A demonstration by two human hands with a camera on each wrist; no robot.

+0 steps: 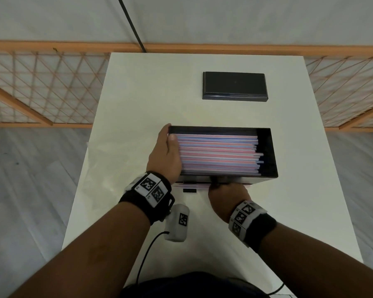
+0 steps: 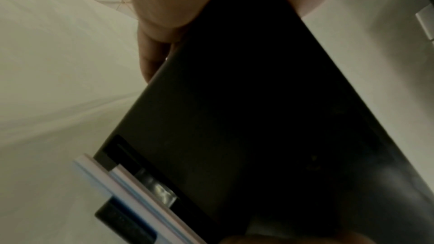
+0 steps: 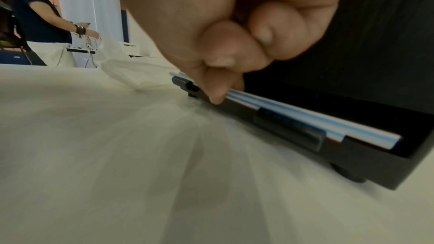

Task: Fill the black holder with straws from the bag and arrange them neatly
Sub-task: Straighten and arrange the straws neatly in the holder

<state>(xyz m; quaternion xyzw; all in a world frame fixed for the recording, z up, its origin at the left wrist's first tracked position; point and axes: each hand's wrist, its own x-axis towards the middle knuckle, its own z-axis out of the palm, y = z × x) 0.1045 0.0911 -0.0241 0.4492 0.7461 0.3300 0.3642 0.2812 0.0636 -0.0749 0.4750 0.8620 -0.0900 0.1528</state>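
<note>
The black holder (image 1: 220, 128) stands open at mid-table, packed with pink, blue and white straws (image 1: 218, 155) lying lengthwise; several stick out unevenly at the right end. My left hand (image 1: 166, 151) grips the holder's left wall (image 2: 246, 118), thumb over the rim on the straw ends. My right hand (image 1: 226, 194) is at the holder's front base. Its curled fingers (image 3: 218, 84) wrap the low front tray (image 3: 375, 164), where a few straws (image 3: 305, 116) lie. The same tray straws (image 2: 131, 188) show in the left wrist view.
A flat black lid (image 1: 235, 86) lies at the table's far side. A clear plastic bag (image 1: 101, 160) lies left of the holder. A wooden lattice rail (image 1: 41, 87) runs behind the table. A white pack (image 1: 178, 222) with a cable hangs below my left wrist. Another person (image 3: 35, 12) stands far off.
</note>
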